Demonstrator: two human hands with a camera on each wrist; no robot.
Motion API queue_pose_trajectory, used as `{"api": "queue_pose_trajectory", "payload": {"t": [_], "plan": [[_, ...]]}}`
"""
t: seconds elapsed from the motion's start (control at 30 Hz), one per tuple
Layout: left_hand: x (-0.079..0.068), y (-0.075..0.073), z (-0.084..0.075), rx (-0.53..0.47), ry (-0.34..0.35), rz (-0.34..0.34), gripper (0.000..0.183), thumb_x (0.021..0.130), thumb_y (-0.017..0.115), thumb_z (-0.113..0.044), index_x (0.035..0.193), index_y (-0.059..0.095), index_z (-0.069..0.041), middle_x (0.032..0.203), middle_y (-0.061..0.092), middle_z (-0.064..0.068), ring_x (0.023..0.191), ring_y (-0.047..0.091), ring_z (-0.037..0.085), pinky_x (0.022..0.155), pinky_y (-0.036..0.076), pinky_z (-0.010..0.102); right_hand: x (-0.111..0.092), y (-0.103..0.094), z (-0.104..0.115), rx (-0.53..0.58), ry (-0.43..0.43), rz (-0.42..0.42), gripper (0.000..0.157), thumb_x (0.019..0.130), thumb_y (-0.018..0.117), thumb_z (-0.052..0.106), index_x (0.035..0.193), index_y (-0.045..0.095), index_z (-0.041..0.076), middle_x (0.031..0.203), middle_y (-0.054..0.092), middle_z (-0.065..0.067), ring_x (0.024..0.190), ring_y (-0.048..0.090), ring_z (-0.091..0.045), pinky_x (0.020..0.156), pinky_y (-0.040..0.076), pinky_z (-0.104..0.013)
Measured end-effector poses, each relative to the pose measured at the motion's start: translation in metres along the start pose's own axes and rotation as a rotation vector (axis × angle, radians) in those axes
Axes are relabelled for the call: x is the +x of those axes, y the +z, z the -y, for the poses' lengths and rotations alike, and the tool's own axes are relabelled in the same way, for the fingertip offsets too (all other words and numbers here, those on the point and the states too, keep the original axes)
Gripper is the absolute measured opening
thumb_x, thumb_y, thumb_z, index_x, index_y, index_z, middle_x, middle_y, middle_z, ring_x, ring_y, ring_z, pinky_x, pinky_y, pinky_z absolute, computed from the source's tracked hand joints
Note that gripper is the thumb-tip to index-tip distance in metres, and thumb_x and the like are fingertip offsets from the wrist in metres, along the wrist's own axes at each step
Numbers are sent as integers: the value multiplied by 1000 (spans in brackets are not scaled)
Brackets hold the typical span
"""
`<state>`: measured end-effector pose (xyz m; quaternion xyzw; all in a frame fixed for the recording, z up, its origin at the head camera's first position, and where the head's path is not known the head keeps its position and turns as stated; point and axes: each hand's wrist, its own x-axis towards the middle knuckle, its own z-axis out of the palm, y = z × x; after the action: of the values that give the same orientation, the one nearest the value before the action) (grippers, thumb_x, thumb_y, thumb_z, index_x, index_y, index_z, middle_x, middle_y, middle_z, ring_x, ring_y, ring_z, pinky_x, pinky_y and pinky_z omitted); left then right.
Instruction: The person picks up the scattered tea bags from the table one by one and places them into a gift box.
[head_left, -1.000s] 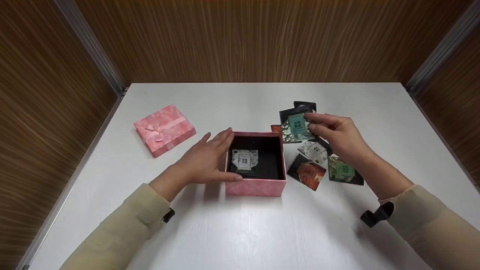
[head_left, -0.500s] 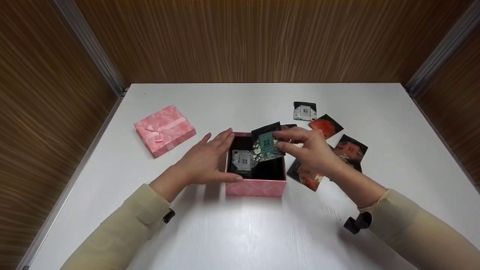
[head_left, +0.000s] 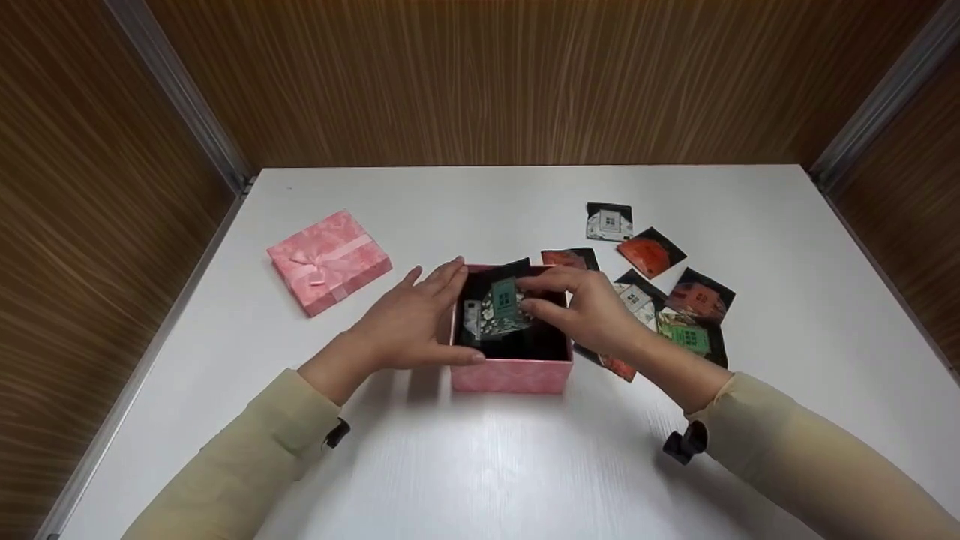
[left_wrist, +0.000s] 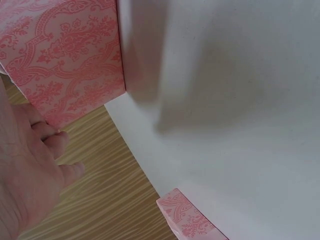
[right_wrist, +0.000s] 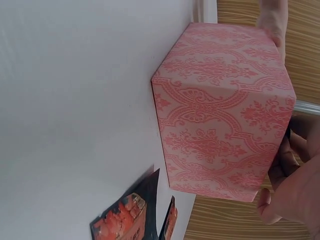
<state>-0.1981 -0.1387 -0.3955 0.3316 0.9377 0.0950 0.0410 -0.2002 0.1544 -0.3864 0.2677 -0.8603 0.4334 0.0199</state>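
Observation:
My right hand (head_left: 574, 304) pinches a dark flat sachet (head_left: 504, 304) with a green label and white flowers. The sachet slants into the mouth of an open pink box (head_left: 514, 376), its top corner above the back rim. A grey-and-white sachet (head_left: 471, 319) inside the box is partly covered by it. My left hand (head_left: 405, 322) rests along the box's left side, fingers extended at the back corner and thumb on the front rim. In the right wrist view, the right fingers (right_wrist: 285, 160) reach over the patterned box's edge.
Several loose sachets lie right of the box, including a white one (head_left: 609, 223), an orange one (head_left: 651, 253) and a green one (head_left: 686, 336). The pink lid (head_left: 328, 261) with a ribbon bow lies left on the white table (head_left: 480, 465). Wood-grain panels (head_left: 480, 82) surround the table.
My right hand has carried the green-labelled sachet leftward and down, from over the loose sachets into the box's mouth. The left hand and the box have stayed in place.

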Motion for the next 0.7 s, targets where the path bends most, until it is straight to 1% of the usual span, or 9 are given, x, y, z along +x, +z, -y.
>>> {"api": "queue_pose_trajectory", "payload": {"t": [0.13, 0.2, 0.33, 0.43, 0.6, 0.7], "plan": [[0, 0, 0, 2, 5, -4, 130, 84, 46, -95, 169, 12, -2, 177, 9, 12, 162, 14, 23, 130, 15, 54, 3, 4, -2, -35, -21, 11, 32, 95, 82, 18, 126, 80, 9, 124, 77, -8, 122, 67, -28, 107, 51, -50], [0, 0, 0, 1, 7, -5, 130, 84, 46, -95, 169, 13, -2, 177, 10, 13, 162, 15, 23, 130, 15, 54, 5, 6, -3, -62, -48, 20, 33, 95, 82, 18, 126, 80, 9, 120, 77, -8, 119, 69, -27, 106, 52, -50], [-1, 0, 0, 1, 7, -3, 131, 84, 45, -96, 169, 13, -2, 177, 10, 13, 162, 14, 23, 130, 14, 54, 7, 9, -4, -103, -117, 41, 32, 95, 83, 20, 124, 80, 8, 112, 79, -6, 109, 71, -23, 98, 56, -46], [-1, 1, 0, 2, 7, -4, 130, 84, 44, -96, 169, 13, -2, 177, 10, 12, 162, 14, 23, 130, 14, 54, 9, 11, -5, -110, -151, 57, 31, 95, 82, 21, 124, 81, 8, 108, 79, -5, 103, 72, -20, 92, 57, -43], [-1, 1, 0, 12, 7, -5, 130, 84, 44, -96, 169, 14, -3, 177, 11, 12, 162, 15, 22, 130, 15, 54, 11, 14, -6, -110, -182, 85, 32, 95, 83, 21, 123, 81, 8, 107, 78, -5, 101, 71, -20, 89, 58, -44], [0, 1, 1, 19, 3, 1, 130, 84, 43, -97, 170, 13, -4, 178, 10, 11, 163, 14, 21, 130, 14, 53, 13, 14, -6, -132, -202, 107, 32, 94, 84, 21, 123, 81, 7, 106, 77, -6, 100, 71, -22, 87, 59, -44]]}}
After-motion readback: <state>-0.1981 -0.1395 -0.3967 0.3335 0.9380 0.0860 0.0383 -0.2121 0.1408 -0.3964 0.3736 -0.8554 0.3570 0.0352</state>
